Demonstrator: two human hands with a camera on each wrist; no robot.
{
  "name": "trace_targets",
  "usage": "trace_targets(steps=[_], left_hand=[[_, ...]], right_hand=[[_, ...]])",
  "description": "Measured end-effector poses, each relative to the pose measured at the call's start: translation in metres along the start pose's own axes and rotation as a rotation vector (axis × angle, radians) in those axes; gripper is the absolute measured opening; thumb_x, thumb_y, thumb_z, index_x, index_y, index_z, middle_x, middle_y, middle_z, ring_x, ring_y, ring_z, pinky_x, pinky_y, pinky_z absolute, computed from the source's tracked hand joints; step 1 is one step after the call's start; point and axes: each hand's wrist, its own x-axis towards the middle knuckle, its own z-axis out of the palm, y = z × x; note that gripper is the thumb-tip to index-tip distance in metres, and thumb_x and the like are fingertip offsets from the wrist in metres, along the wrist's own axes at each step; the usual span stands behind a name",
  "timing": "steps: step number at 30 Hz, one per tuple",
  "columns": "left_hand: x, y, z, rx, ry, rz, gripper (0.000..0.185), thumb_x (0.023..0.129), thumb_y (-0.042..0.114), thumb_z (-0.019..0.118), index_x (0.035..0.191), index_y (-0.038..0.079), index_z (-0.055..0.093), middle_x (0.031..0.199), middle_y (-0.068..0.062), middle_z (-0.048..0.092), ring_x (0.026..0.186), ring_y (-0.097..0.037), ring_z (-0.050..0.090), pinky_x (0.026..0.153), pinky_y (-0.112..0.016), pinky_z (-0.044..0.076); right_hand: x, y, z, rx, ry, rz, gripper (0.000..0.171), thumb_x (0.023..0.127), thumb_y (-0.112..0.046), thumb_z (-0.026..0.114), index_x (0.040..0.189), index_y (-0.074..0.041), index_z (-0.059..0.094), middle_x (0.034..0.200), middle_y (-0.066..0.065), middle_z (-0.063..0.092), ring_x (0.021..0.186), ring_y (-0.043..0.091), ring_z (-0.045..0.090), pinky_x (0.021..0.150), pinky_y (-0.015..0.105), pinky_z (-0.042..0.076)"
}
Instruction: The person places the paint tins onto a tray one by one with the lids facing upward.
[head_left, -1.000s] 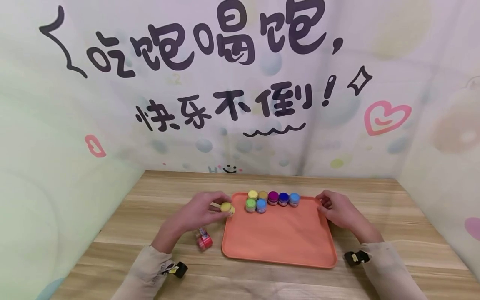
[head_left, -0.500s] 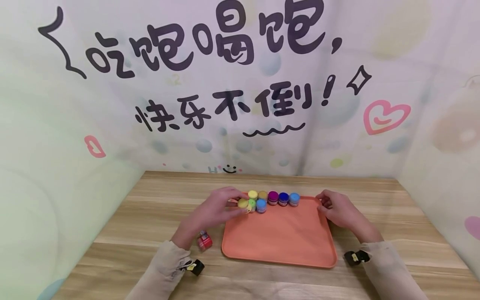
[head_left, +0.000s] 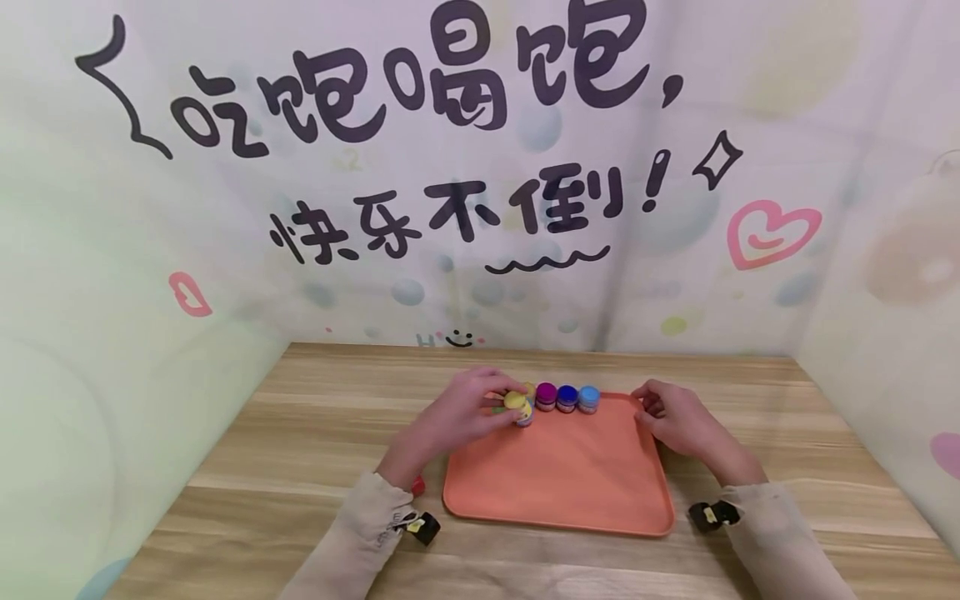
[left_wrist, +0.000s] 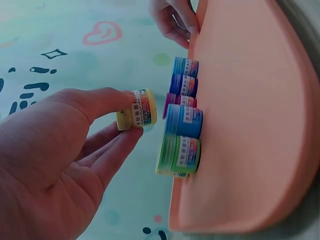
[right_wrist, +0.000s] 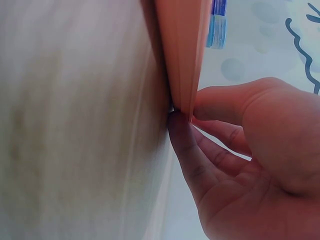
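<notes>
My left hand [head_left: 472, 408] pinches a small yellow paint jar [left_wrist: 144, 109] between thumb and fingers, held above the back-left part of the orange tray [head_left: 562, 475]. Along the tray's back edge stand a purple jar [head_left: 546, 396], a dark blue jar [head_left: 567, 398] and a light blue jar [head_left: 589, 399]. In the left wrist view, another blue jar [left_wrist: 185, 120] and a green jar [left_wrist: 184, 152] stand in front of that row; the head view mostly hides these behind my left hand. My right hand [head_left: 678, 421] pinches the tray's rim [right_wrist: 185, 55] at its back-right corner.
A red item [head_left: 418, 486] on the wooden table [head_left: 247, 483] is mostly covered by my left wrist. Behind the table hangs a printed cloth backdrop [head_left: 390, 308], with similar panels at both sides.
My left hand has carried the yellow jar rightward, from the tray's left edge to over the standing jars. It now covers several of them and most of the red item. My right hand stays put.
</notes>
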Motion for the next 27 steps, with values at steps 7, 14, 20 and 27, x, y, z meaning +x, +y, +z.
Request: trace_targets(steps=[7, 14, 20, 27], left_hand=[[0.014, 0.0, 0.015, -0.066, 0.015, 0.023, 0.031, 0.096, 0.005, 0.081, 0.127, 0.003, 0.077, 0.126, -0.012, 0.072, 0.113, -0.025, 0.072, 0.095, -0.033, 0.065], [0.021, 0.0, 0.025, -0.033, 0.045, 0.019, 0.027, 0.095, 0.006, 0.083, 0.121, 0.003, 0.078, 0.122, -0.012, 0.075, 0.113, -0.027, 0.073, 0.093, -0.038, 0.066], [0.023, 0.0, 0.031, 0.025, 0.045, 0.003, 0.023, 0.096, 0.013, 0.084, 0.119, 0.008, 0.079, 0.121, -0.008, 0.076, 0.11, -0.024, 0.076, 0.094, -0.038, 0.066], [0.025, 0.0, 0.041, 0.056, 0.05, 0.039, 0.02, 0.097, 0.013, 0.083, 0.116, 0.01, 0.079, 0.119, -0.007, 0.075, 0.103, -0.022, 0.076, 0.094, -0.039, 0.066]], right_hand=[[-0.001, 0.001, -0.001, 0.0, 0.001, 0.003, 0.028, 0.099, -0.006, 0.074, 0.124, 0.006, 0.068, 0.106, 0.016, 0.073, 0.094, 0.026, 0.07, 0.084, 0.049, 0.064], [0.001, 0.0, 0.001, 0.003, -0.002, -0.007, 0.028, 0.1, -0.006, 0.074, 0.124, 0.006, 0.068, 0.107, 0.017, 0.073, 0.095, 0.026, 0.071, 0.085, 0.049, 0.064], [0.001, -0.001, 0.001, 0.006, -0.004, 0.0, 0.028, 0.1, -0.006, 0.074, 0.124, 0.006, 0.068, 0.107, 0.016, 0.073, 0.094, 0.026, 0.07, 0.084, 0.049, 0.064], [0.001, 0.001, 0.001, 0.009, -0.008, 0.024, 0.027, 0.101, -0.007, 0.072, 0.125, 0.005, 0.068, 0.109, 0.016, 0.073, 0.096, 0.026, 0.07, 0.086, 0.048, 0.064]])
